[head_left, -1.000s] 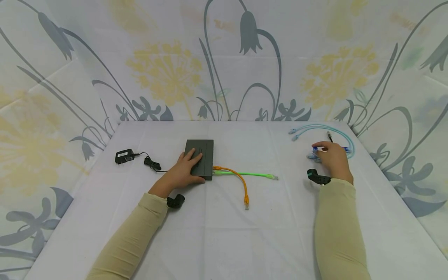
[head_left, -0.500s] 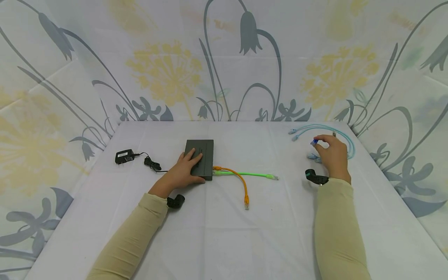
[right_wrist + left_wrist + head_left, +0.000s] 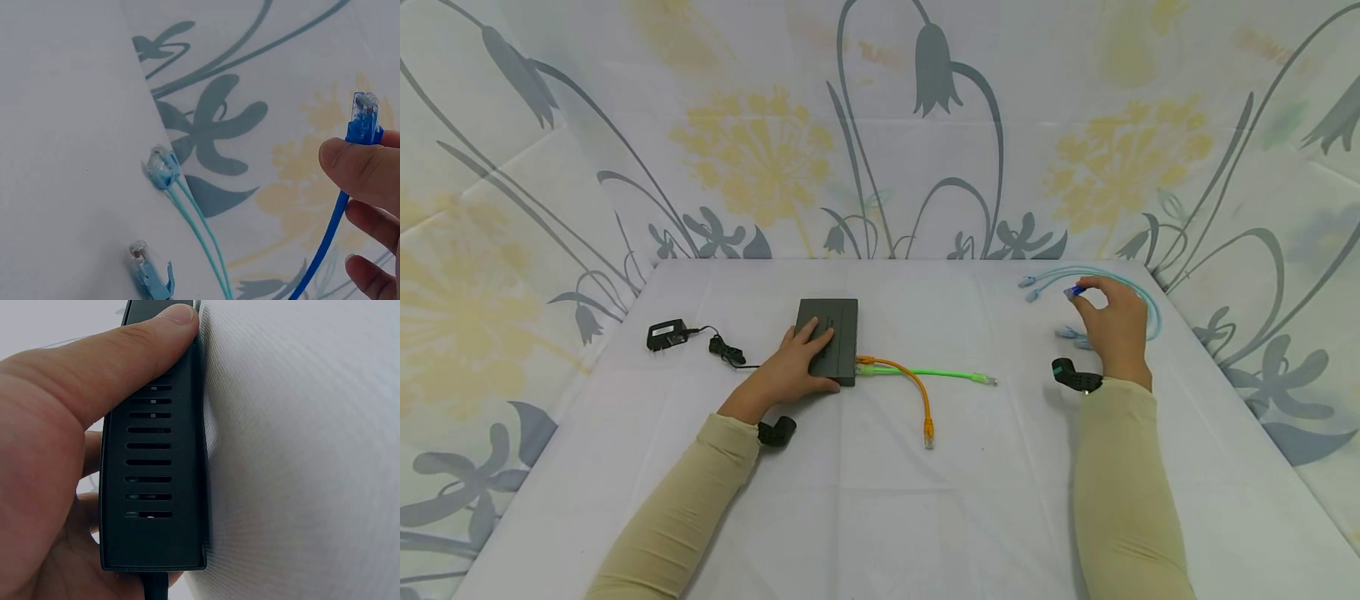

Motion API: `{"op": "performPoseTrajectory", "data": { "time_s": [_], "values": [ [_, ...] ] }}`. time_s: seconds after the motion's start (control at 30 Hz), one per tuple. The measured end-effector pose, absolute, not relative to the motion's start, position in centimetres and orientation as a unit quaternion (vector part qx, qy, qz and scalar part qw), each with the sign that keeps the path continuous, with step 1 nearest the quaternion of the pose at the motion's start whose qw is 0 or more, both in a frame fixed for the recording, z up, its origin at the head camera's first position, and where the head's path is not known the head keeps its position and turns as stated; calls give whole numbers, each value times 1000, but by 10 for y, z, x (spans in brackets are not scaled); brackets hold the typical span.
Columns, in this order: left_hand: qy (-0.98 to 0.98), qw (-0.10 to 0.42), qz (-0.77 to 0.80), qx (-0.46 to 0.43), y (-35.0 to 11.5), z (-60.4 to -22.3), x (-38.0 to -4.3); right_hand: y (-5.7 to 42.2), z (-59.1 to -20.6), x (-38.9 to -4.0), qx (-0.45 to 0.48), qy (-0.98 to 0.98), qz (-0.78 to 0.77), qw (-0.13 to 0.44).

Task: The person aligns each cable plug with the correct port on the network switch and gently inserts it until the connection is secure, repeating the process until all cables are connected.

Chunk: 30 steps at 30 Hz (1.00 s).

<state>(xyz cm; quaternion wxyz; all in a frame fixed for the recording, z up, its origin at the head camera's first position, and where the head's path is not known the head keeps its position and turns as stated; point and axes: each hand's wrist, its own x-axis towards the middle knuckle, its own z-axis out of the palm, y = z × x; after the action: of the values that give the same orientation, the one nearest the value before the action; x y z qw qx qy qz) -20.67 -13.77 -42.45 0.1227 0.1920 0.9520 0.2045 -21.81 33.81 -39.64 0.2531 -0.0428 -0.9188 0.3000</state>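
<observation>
A dark grey network switch (image 3: 842, 333) lies on the white table, with an orange Ethernet cable (image 3: 917, 387) and a green Ethernet cable (image 3: 940, 373) running from its right side. My left hand (image 3: 786, 371) holds it, fingers spread over the top and thumb (image 3: 137, 347) along the slotted side. At the right, my right hand (image 3: 1117, 329) pinches a blue Ethernet cable (image 3: 364, 125) just below its clear plug, which points up in the right wrist view; the rest of this cable is mostly hidden. Light-blue Ethernet cables (image 3: 1093, 270) curve around behind that hand.
A black power adapter (image 3: 666, 335) with a bundled cord (image 3: 727, 352) lies left of the switch, its lead passing under my left hand. Light-blue plugs (image 3: 1073, 335) rest just left of my right hand. Floral fabric (image 3: 880, 167) stands behind the table.
My right hand has moved away from me and lifted the blue cable's plug clear of the light-blue plugs. My left hand and the switch have stayed still.
</observation>
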Motion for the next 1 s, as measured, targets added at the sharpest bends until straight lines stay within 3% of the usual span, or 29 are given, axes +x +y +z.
{"op": "performPoseTrajectory", "data": {
  "time_s": [0.47,0.77,1.0],
  "values": [
    [952,122,206,188,-138,-427,-209,327,-385,-217,4,-914,303,268],
    [952,124,206,189,-138,-427,-208,310,-379,-217,17,-925,322,203],
    [952,127,207,188,-138,-426,-208,300,-377,-217,37,-931,311,186]
  ]
}}
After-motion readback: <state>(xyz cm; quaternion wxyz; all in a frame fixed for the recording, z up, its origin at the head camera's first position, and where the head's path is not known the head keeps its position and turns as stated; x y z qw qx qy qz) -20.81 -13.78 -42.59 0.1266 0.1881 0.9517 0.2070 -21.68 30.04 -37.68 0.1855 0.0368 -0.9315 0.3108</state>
